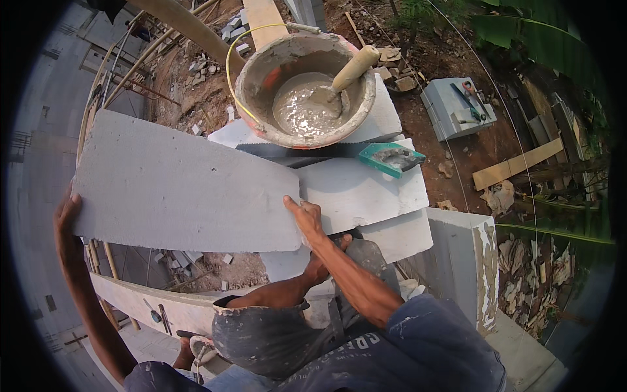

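Observation:
A large light grey aerated concrete block point(183, 186) spans the space between my two hands, its right part over a stack of paler blocks point(366, 193). My left hand point(66, 215) grips its left end, the thumb on the upper face and the other fingers mostly hidden behind the edge. At the right end, my right hand point(305, 217) clasps the edge with its thumb up. Just beyond the block, a handsaw point(390, 159) with a green handle lies on the stack. A bucket point(251, 111) of wet grey mortar stands behind it, a wooden-handled tool point(356, 68) leaning inside.
Below my left arm runs a pale wall top point(140, 294) with small tools on it. To the right stands a mortar-smeared block wall point(483, 274). Lower ground holds more blocks point(450, 108) with tools, a plank point(519, 164) and rubble. Strings stretch across the right side.

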`<state>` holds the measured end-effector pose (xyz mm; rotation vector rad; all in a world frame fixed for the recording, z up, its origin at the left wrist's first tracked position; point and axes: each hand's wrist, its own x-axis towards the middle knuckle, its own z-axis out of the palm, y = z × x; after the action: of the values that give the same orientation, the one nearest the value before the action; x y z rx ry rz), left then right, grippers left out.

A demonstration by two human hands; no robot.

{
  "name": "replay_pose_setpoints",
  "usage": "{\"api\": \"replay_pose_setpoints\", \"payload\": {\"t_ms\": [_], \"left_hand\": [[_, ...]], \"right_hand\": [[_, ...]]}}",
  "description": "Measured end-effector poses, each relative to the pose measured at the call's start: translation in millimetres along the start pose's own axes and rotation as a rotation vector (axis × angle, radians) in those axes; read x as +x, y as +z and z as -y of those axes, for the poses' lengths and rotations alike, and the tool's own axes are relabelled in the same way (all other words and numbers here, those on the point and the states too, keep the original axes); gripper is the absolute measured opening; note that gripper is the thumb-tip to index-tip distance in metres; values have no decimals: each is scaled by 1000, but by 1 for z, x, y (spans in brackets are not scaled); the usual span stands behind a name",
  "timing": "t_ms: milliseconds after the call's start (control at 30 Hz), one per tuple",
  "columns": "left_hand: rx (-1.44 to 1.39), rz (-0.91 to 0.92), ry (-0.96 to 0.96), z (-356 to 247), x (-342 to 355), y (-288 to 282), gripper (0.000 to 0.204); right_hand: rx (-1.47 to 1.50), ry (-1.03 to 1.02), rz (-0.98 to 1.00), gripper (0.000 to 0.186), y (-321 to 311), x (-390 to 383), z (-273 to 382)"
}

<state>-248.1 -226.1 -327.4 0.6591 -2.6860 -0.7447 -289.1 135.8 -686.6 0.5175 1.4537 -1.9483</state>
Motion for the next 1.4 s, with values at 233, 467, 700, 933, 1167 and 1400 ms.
{"api": "replay_pose_setpoints", "payload": {"t_ms": [233, 467, 700, 933, 1167, 1400], "left_hand": [[45, -51, 283, -32, 12, 26, 97], [131, 123, 567, -52, -9, 23, 85], [86, -192, 532, -44, -53, 37, 93], [-161, -305, 274, -43, -80, 48, 94], [-670, -409, 178, -60, -79, 73, 50], [-509, -501, 148, -69, -85, 73, 64]], "right_hand": [[-904, -135, 299, 44, -36, -3, 23], [-1112, -803, 28, 28, -49, -44, 256], [-2639, -638, -71, 25, -30, 77, 303], [-2595, -774, -150, 21, -13, 55, 323], [-2402, -771, -228, 20, -37, 94, 288], [-2217, -425, 35, 38, -24, 49, 297]]}}
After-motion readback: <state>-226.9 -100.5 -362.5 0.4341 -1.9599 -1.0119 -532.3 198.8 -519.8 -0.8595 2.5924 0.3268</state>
